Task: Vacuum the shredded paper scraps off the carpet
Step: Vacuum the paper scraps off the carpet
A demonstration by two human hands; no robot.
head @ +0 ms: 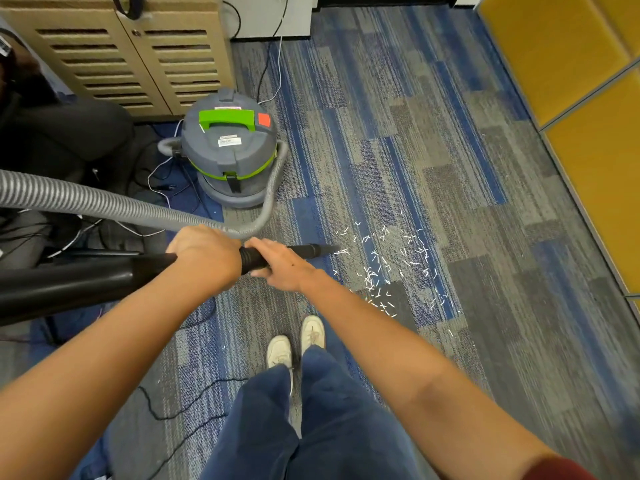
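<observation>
Standing on striped blue-and-grey carpet point(450, 150), with white shoes point(298, 341) and blue trousers point(311, 427) at the near edge. Gripping a black vacuum wand point(301, 251) in both hands: with the left hand point(204, 252) wrapped over the top of the tube where it thickens toward the left, and with the right hand point(282, 265) just beside it on the right, fingers curled round the ribbed collar. Holding the wand low and pointing right, with the narrow nozzle point(329, 250) at the left edge of the shredded paper scraps point(381, 268); touching the carpet or just above it, cannot tell. Scraps as short white slivers, strewn over the carpet right of the nozzle and somewhat nearer, thickest in the middle of the patch, with a few strays further right and a few on the near carpet left of the shoes. Behind the hands, on the far left, a grey canister vacuum point(230, 147) with a green handle and a red button, upright on the carpet. From it a grey ribbed hose point(104, 202), looping round the canister's right side and running off to the left edge. Further back, a beige louvred cabinet point(138, 57); along the right, yellow panels point(561, 46). Thin black cables point(173, 403) trailing across the near-left carpet.
</observation>
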